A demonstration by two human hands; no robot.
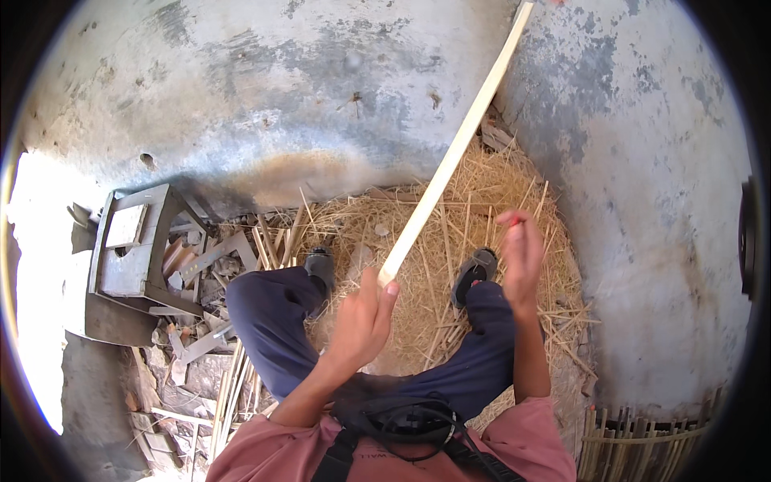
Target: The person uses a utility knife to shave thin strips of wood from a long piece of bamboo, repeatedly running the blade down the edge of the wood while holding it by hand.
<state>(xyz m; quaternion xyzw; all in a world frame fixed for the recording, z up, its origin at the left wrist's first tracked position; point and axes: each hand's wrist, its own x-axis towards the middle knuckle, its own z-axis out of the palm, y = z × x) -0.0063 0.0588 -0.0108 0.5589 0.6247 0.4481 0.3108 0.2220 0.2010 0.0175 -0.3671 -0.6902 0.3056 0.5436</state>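
Observation:
My left hand (364,317) grips the near end of a long pale bamboo strip (454,149), which rises diagonally up and to the right past the top edge of the picture. My right hand (520,253) is raised to the right of the strip, apart from it, with its fingers curled together; a small reddish thing shows at the fingertips, too small to tell what it is. Below the hands are my knees in dark blue trousers (269,321) and my two dark sandals (475,273).
A heap of straw and thin shavings (482,209) covers the ground in the corner of two stained grey walls (265,88). A grey wooden stool (132,249) lies tipped at the left among wood scraps. A woven bamboo piece (642,438) sits at the lower right.

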